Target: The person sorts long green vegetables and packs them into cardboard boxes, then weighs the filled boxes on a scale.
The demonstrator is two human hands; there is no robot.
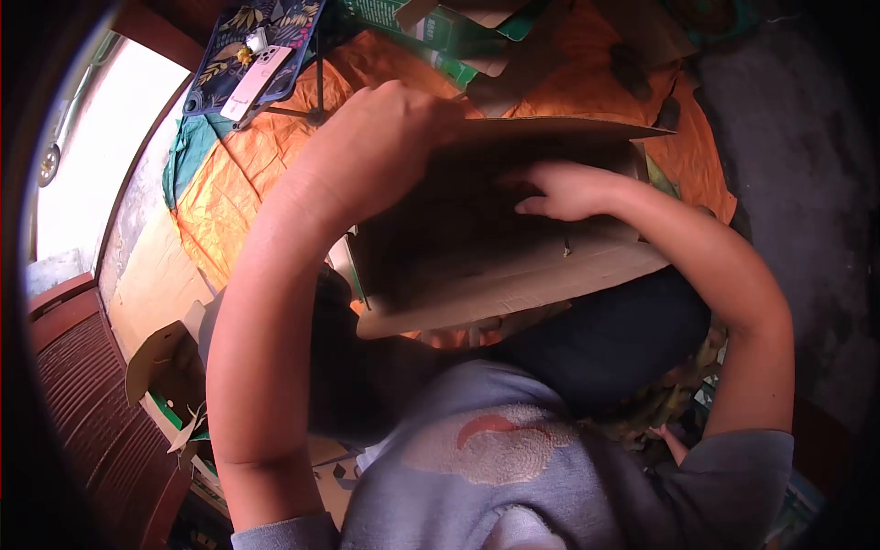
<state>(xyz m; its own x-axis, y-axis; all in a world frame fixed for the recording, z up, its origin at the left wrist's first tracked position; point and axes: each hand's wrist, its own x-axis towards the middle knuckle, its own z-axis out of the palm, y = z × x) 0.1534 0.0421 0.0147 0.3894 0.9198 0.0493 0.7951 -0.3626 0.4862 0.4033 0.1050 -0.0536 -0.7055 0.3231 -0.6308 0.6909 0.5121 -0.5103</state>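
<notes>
An open cardboard box lies across my lap, its dark inside facing up. With the fingers curled, my left hand grips the far flap near its left end. My right hand reaches over the opening from the right, fingers stretched out and thumb apart, holding nothing. Its fingertips fade into the shadow inside the box. On the near flap, below that hand, a small dark mark or hole shows.
An orange tarp spreads beneath the box. A phone lies on a patterned folding stool at the upper left. Green printed cartons lie at the far side. Another opened carton sits at the left, beside brown slatted wood.
</notes>
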